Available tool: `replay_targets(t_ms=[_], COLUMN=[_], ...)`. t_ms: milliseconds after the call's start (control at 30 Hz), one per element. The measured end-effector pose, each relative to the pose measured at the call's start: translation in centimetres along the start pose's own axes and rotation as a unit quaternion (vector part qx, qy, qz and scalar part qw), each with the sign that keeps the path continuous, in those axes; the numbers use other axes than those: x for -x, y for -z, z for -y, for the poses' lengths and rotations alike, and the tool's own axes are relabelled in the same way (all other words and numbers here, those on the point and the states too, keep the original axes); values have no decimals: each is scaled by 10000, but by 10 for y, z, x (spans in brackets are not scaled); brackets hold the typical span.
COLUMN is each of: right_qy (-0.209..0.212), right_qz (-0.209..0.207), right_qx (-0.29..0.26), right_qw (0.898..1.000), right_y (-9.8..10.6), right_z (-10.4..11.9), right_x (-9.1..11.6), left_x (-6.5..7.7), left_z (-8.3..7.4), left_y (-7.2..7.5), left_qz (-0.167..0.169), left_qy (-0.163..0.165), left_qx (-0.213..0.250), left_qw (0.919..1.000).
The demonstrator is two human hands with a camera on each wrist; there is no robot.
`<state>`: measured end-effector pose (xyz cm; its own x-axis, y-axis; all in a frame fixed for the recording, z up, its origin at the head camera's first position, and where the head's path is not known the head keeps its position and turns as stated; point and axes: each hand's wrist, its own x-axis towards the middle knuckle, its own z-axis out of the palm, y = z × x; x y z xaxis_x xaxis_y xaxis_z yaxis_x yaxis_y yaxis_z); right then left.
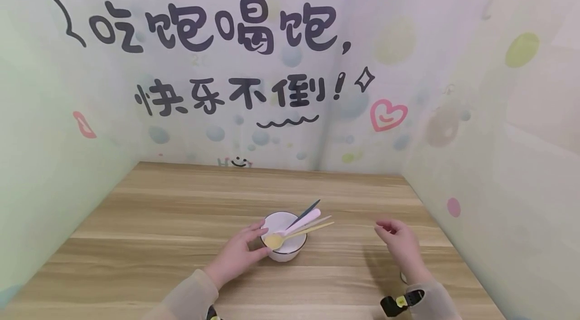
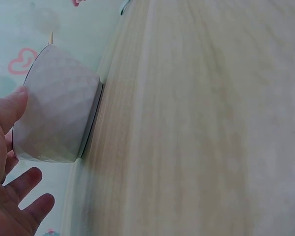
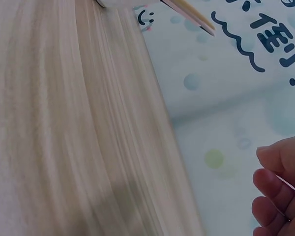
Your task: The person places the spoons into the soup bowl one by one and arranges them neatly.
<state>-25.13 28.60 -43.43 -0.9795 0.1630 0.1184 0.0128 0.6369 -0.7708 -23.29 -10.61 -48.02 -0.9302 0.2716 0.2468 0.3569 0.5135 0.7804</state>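
A white bowl with a dark rim stands upright on the table, and its faceted outer side shows in the left wrist view. Several utensils lean in it: a yellow spoon, a lilac handle, a dark handle and a thin pale handle. My left hand holds the bowl at its left side, thumb at the near rim and fingers farther back. To the right, apart from the bowl, my right hand hovers above the table with loosely curled fingers and nothing in them.
The wood-grain table meets a printed wall at the back and walls at both sides. A small pale, dark-edged thing is mostly hidden behind my right wrist. A wrist camera sits on my right arm.
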Motion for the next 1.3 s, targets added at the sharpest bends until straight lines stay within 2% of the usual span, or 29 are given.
replay_targets(t_ms=[200, 400, 567, 900, 1100, 1300], right_qy=[-371, -651, -801, -842, -1174, -1376], right_qz=[-100, -216, -536, -1064, -1061, -1192], right_qx=[-94, -338, -525, -338, -423, -183], right_qw=[9992, 9971, 9940, 9902, 9865, 9831], right_y=[5, 9, 11, 10, 9, 9], right_z=[-10, -12, -15, -31, -37, -42], right_x=[5, 9, 12, 16, 18, 21], left_x=[0, 0, -1, 0, 0, 0], left_z=[-1, -2, -2, -2, -2, -2], left_y=[0, 0, 0, 0, 0, 0], left_qz=[16, 24, 19, 19, 20, 42], left_qy=[17, 51, 89, 91, 113, 100], left_qx=[29, 79, 97, 52, 40, 27], left_qw=[10000, 10000, 9999, 9999, 9999, 9999])
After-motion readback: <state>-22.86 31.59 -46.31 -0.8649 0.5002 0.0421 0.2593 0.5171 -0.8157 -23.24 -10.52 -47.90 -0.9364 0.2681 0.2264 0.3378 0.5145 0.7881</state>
